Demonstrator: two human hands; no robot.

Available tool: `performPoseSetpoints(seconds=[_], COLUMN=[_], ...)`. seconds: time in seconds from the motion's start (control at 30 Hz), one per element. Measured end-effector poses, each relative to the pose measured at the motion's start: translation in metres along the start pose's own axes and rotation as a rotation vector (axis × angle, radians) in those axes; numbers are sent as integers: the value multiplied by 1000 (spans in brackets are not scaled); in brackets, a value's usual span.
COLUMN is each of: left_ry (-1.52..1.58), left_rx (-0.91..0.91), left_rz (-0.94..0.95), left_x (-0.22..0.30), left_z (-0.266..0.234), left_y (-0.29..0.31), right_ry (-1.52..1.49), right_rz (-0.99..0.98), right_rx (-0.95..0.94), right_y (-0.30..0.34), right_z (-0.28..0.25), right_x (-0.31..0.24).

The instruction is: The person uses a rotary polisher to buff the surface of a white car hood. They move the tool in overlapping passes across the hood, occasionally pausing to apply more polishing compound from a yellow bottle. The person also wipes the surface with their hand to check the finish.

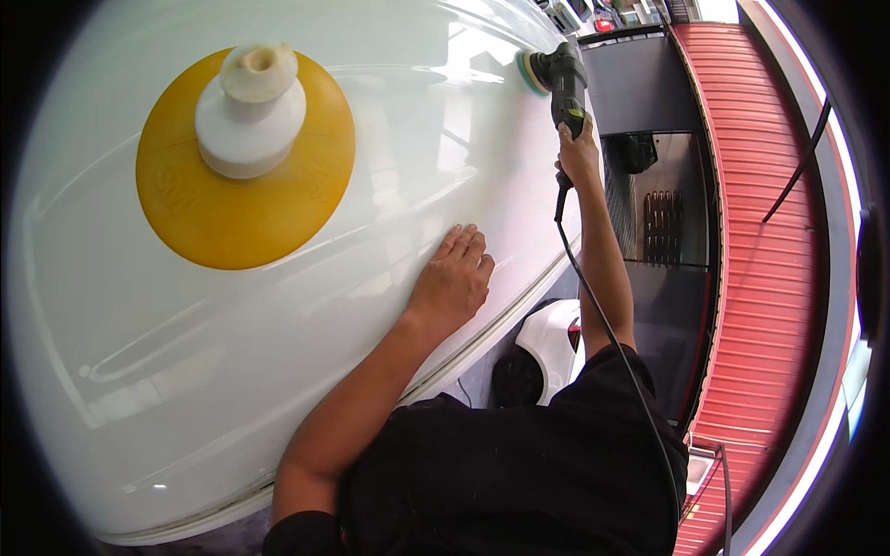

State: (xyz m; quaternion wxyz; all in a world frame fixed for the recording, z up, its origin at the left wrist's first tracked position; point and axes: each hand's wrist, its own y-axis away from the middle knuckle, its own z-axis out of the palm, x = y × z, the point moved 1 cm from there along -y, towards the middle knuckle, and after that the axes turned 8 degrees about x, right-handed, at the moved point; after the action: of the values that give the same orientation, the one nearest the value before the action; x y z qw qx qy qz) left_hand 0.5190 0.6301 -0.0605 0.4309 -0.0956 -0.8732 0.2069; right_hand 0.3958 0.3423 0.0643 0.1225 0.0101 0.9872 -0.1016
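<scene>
My right hand (579, 156), stretched out to the far right, is wrapped round the body of a dark corded polisher (567, 88). Its round greenish pad (531, 74) rests against the glossy white vehicle panel (306, 361), which looks like a roof. Nearer to me, my left hand (452, 285) lies palm down on the same panel, holding nothing, fingers stretched out and close together. To its left stands a yellow bottle (246, 222) with a white cap and a stained nozzle on top, upright on the panel.
A black power cord (603, 315) hangs from the polisher and runs down past my right arm and shirt. The panel's trimmed edge (491, 329) curves close before me. Below it stands a white car (549, 345). A red corrugated roof (760, 185) fills the right side.
</scene>
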Motion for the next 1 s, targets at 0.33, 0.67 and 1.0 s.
performPoseSetpoints(seconds=[0.33,0.67,1.0], left_ry=[62,51,60], left_rx=[-25,-60,-25], left_rz=[-16,-23,-19], left_x=[1,2,2], left_z=[-11,-10,-8], left_y=[-3,-3,-2], right_ry=[-28,-12,-36], right_rz=[-162,-108,-94], right_rx=[-60,-40,-46], right_y=[46,-9,-29], right_z=[-20,-13,-1], right_x=[-3,16,-5])
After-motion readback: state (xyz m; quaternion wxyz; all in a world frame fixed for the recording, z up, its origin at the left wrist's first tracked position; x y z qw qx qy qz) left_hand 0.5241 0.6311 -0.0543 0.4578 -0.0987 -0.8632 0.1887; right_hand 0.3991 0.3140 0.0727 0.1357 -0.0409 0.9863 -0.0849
